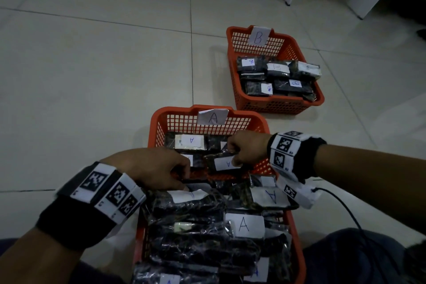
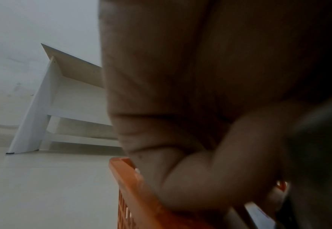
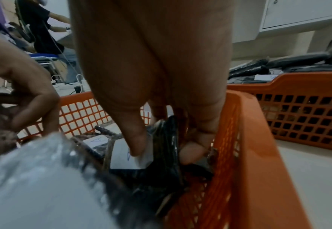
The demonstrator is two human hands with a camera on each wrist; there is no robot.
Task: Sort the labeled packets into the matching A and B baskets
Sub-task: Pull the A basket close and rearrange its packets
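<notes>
Over the near right corner of the A basket, the right hand pinched a dark packet labelled A, thumb pressed on its white label and fingers curled behind it, the packet partly inside the basket and touching those already lying there. The left hand was curled with its fingertips on another packet atop the heaped source basket, nearest the person on the floor; whether it truly gripped that packet could not be told. The likeliest trouble was the glossy wrap slipping from the pinch, so the packet would land leaning on the rim rather than flat. The overfull source pile looked unstable, and a tug by the left hand could spill packets onto the floor. The left packet's label was half hidden, so misreading it was a risk, with the B basket farther off toward the right.
</notes>
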